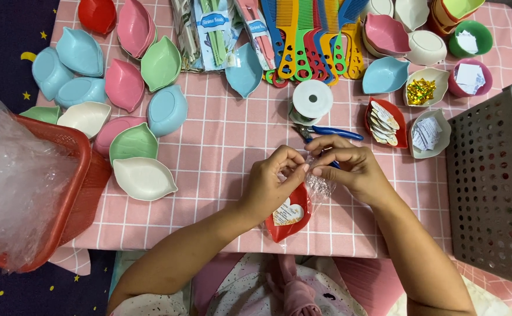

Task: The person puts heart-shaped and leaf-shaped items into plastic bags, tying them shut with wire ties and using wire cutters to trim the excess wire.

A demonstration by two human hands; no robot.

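My left hand and my right hand meet over the middle of the pink checked cloth. Both pinch the gathered top of a clear plastic wrap around a red leaf-shaped dish that carries a heart-shaped card. The dish hangs below my fingers, near the table's front edge. Just behind my hands lie blue-handled scissors and a white spool.
Many pastel leaf-shaped dishes lie at the left. Coloured combs sit at the back. Small bowls with cards, gold wraps and paper slips stand right. A red basket of clear plastic is at left, a grey perforated crate at right.
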